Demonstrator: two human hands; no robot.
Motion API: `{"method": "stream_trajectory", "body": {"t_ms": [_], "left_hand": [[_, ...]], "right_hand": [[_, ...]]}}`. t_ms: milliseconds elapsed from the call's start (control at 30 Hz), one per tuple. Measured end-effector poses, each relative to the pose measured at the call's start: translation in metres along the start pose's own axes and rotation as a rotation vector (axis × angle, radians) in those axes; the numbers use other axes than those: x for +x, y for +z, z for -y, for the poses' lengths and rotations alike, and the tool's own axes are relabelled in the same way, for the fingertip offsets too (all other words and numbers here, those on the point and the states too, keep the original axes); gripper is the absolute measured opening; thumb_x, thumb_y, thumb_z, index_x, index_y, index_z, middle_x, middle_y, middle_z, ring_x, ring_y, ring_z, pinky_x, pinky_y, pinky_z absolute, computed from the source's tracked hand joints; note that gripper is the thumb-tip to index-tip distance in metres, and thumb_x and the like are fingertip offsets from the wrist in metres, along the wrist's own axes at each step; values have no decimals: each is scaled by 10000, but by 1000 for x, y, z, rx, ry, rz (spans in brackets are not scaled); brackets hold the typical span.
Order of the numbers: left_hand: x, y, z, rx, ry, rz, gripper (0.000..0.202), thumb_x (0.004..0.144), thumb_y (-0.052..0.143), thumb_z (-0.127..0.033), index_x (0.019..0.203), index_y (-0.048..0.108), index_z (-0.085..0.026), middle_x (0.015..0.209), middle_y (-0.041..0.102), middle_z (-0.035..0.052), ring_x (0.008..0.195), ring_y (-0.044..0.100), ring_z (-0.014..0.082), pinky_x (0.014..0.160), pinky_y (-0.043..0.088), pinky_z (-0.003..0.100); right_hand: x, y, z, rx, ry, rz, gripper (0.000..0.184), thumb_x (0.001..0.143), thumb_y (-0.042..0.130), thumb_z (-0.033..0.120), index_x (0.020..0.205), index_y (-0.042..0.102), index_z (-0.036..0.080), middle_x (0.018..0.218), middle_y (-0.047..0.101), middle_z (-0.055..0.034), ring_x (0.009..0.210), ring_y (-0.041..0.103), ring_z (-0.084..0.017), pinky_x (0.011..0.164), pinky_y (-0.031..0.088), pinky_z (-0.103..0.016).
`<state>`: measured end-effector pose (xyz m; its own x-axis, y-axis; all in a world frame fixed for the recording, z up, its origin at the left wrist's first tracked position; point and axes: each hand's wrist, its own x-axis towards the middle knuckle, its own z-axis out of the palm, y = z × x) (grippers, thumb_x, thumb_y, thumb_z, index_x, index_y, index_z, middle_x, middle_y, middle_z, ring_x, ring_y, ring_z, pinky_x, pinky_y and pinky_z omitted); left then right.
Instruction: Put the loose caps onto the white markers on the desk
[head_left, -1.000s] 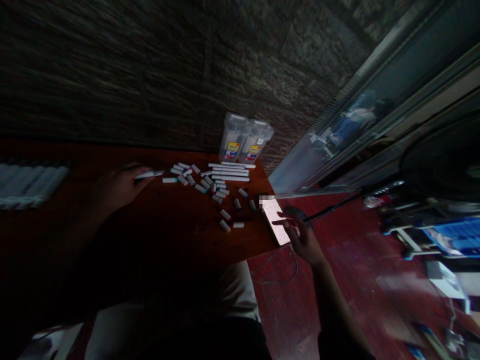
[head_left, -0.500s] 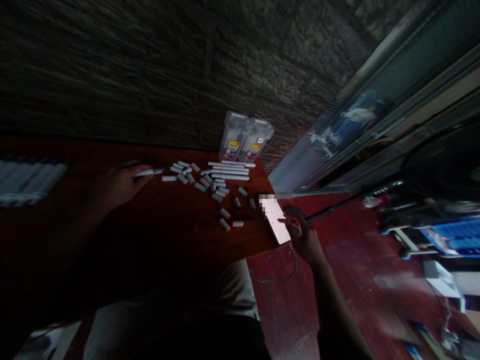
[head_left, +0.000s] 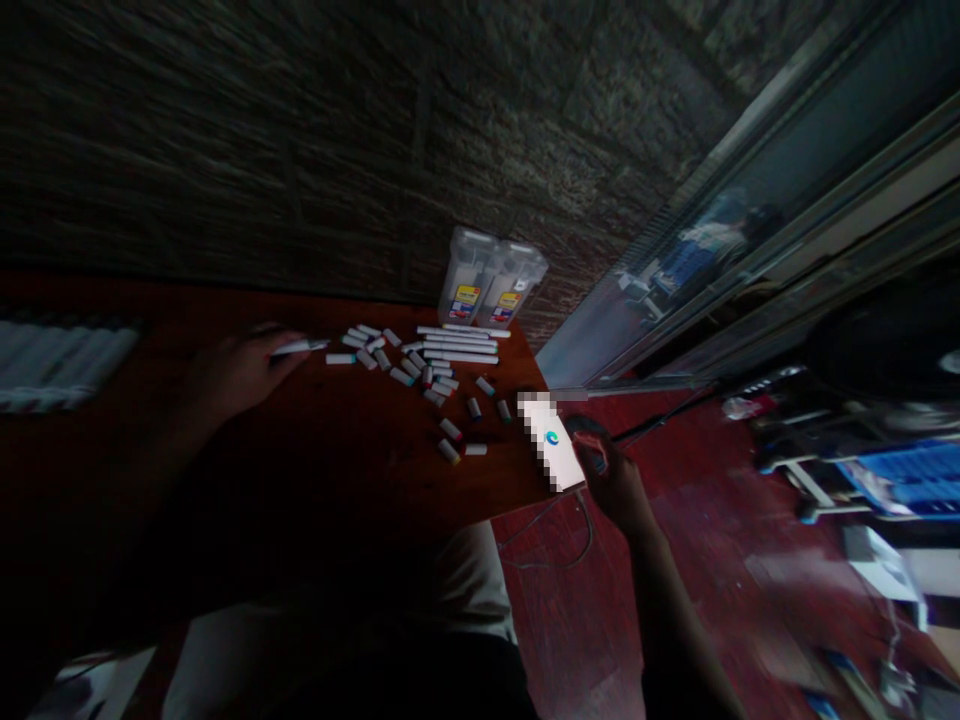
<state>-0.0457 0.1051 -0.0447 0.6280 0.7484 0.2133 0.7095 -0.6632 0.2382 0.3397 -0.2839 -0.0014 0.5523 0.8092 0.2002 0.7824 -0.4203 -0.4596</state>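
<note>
My left hand point(head_left: 255, 370) is closed around a white marker point(head_left: 298, 347), its tip end pointing right above the dark wooden table. On the table's right corner lies a phone point(head_left: 561, 462) with a bright white screen and a small blue-green logo. Close to the phone's right edge is my right hand point(head_left: 611, 480), fingers curled together; a small pale shape shows between them, too dim to name. Many loose marker caps point(head_left: 401, 376) are scattered between my hands. Behind them several white markers point(head_left: 460, 347) lie side by side.
Two clear plastic cases point(head_left: 480, 280) with yellow labels stand against the dark stone wall point(head_left: 337, 150). A row of white markers point(head_left: 60, 365) lies at the far left. A cable point(head_left: 589, 530) hangs by the table's corner over the red floor point(head_left: 570, 620).
The phone screen has gone from a page of small icons to a plain white one with a logo. My right finger has drawn back off the screen. My left hand stays put.
</note>
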Motion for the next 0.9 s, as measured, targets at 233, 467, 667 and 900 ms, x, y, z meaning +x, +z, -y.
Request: {"method": "stream_trajectory", "body": {"t_ms": [233, 467, 667, 900], "left_hand": [[1, 4, 4, -17, 10, -26, 562, 1024, 303, -512, 1284, 674, -181, 1333, 622, 86, 1138, 619, 266, 983, 515, 412], [1, 0, 0, -19, -20, 4, 514, 1023, 332, -477, 1280, 675, -194, 1308, 623, 77, 1137, 617, 256, 969, 513, 387], [0, -1, -1, -23, 7, -7, 473, 1031, 370, -450, 1263, 683, -181, 1303, 632, 77, 1148, 619, 259, 984, 517, 394], [0, -2, -2, -26, -16, 13, 449, 1032, 393, -414, 1289, 673, -173, 1343, 620, 77, 1199, 598, 261, 1040, 507, 413]], "right_hand": [[0, 18, -9, 22, 92, 92, 960, 803, 564, 836, 1372, 586, 63, 1317, 659, -254, 1178, 687, -355, 1025, 566, -519], [4, 37, -8, -155, 61, 95, 1192, 701, 642, 875, 1481, 478, -11, 1413, 552, -322, 1338, 549, -448, 1145, 445, -614], [6, 36, -9, -165, 66, 92, 1129, 696, 695, 818, 1455, 508, 4, 1371, 576, -316, 1295, 576, -443, 1115, 468, -616], [9, 20, -12, 82, 154, 137, 934, 751, 653, 807, 1376, 592, 116, 1271, 679, -237, 1142, 694, -356, 995, 573, -504]]}}
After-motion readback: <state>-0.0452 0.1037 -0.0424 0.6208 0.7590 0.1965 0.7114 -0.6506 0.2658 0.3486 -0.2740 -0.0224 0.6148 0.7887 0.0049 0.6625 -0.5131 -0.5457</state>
